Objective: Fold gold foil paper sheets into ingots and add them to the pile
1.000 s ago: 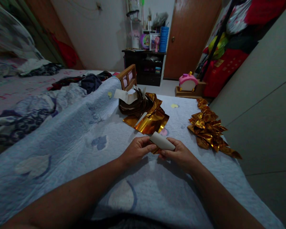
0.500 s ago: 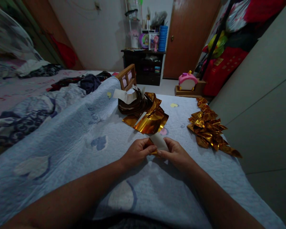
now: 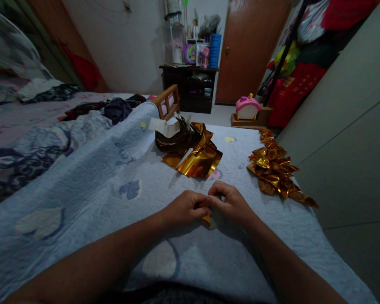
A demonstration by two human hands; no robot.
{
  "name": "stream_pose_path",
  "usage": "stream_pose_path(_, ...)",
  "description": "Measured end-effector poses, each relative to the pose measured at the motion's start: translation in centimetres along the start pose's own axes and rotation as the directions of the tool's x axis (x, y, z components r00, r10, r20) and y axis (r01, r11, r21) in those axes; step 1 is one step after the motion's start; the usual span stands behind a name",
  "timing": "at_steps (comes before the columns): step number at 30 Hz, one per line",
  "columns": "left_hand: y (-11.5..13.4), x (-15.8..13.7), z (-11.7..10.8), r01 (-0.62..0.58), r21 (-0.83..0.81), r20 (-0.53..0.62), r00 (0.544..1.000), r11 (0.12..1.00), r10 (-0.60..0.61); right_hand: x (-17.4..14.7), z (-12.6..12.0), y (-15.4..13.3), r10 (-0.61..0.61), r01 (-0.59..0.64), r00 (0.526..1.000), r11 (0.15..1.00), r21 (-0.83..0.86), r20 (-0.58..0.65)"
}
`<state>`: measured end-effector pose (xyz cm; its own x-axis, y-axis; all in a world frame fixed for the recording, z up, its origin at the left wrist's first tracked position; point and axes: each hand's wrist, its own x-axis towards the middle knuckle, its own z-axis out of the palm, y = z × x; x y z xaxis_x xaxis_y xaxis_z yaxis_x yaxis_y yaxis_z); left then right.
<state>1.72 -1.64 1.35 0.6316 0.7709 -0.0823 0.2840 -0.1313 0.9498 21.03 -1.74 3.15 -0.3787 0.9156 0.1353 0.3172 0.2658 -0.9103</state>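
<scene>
Pinching a small gold foil piece between them, the left hand and the right hand are meeting just above the quilt, nearest the person. Each grip is closing thumb against fingers on the foil, the fingertips almost touching. Its visible end, gold on the left and pale on the right, is tapering to a corner that is pointing back toward the person. The fingers are hiding the rest, so its long axis cannot be told.

Just beyond the hands, a wide gold sheet is lying askew, its shiny side facing up. Off to the right, near the quilt's edge, a heap of folded gold foil is stretching away in a long row. Behind the gold sheet, a thick stack of foil sheets is curling, and is standing between the hands and a wooden rail. Farther off, a pink toy is sitting to the right, and a dark cabinet is standing by a brown door.
</scene>
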Motion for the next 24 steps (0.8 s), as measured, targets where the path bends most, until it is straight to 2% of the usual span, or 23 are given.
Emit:
stream_pose_path(7, 0.20, 0.10, 0.02, 0.021, -0.156, -0.069, 0.997, 0.988, -0.032, -0.19, -0.01, 0.59, 0.143, -0.142, 0.990, 0.981, 0.129, 0.005)
stream_pose_path(19, 0.23, -0.04, -0.56, 0.001, -0.034, -0.112, 0.994, 0.999, -0.005, -0.05, -0.19, 0.46, 0.164, -0.171, 0.985, 0.968, 0.183, 0.055)
stream_pose_path(24, 0.14, -0.01, -0.61, 0.012, -0.006, -0.153, 0.988, 1.000, -0.013, -0.07, -0.05, 0.38, 0.150, -0.159, 0.986, 0.979, 0.130, 0.074)
